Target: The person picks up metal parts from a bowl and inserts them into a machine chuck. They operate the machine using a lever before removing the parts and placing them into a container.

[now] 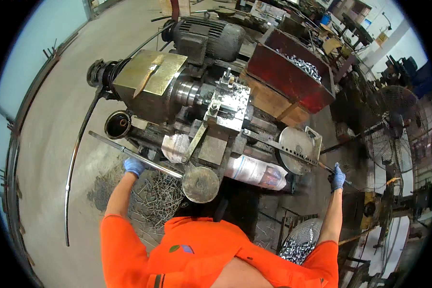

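My left hand [134, 166], in a blue glove, is just beside a long steel bar [144, 160] that slants to a round metal disc [200, 185]. Its fingers are mostly hidden, so whether it grips the bar is unclear. On the right, my gloved right hand [338, 178] is closed around the end of a lever [293, 150] with a row of holes. That lever runs back to the lathe's tool slide [233, 103], covered in shiny chips. Left of the slide sits the round steel chuck [187, 92].
A brush [149, 77] lies on the headstock cover [165, 65], with a motor [209, 39] behind. A red bin [288, 69] holds small metal parts. Metal scrap [153, 201] lies on the floor at left; a basket of parts [300, 240] stands near my right arm. A fan [393, 120] is at right.
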`<action>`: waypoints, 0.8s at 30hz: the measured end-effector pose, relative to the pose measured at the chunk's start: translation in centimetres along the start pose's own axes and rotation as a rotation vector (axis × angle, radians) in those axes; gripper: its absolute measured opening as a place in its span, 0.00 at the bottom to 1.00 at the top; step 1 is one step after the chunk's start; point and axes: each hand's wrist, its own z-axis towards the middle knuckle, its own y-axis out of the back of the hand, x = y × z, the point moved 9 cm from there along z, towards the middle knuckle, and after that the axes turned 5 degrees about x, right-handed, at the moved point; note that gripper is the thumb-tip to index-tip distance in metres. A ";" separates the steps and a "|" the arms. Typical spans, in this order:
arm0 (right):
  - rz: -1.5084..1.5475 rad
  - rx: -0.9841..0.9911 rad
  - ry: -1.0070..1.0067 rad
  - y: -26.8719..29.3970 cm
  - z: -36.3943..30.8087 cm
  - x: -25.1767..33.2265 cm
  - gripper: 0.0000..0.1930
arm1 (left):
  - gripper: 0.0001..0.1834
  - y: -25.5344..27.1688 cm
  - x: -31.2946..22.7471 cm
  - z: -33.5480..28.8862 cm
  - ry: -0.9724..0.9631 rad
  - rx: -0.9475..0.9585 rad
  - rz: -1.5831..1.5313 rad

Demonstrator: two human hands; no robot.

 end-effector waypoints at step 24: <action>-0.480 0.487 1.164 -31.1 -27.6 28.4 0.11 | 0.18 21.9 19.8 -13.3 0.236 -0.650 -0.564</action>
